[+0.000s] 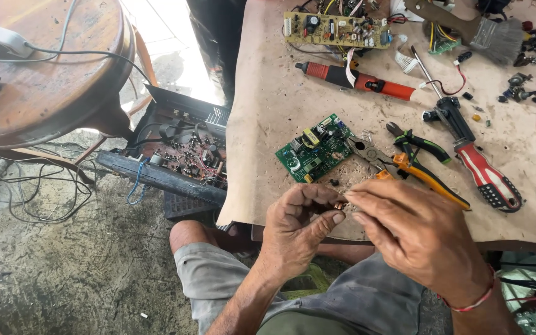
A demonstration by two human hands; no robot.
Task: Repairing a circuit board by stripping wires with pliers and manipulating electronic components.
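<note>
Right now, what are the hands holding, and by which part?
A tiny coppery component, pinched between the fingertips of the left hand and right hand; which part is gripped cannot be told.

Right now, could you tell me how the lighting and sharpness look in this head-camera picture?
Head view: even daylight, soft shadows; the floor patch behind the round stool is blown out white; the green circuit board is sharp; the tiny part pinched between left hand and right hand is too small to resolve; edges bow slightly.
</note>
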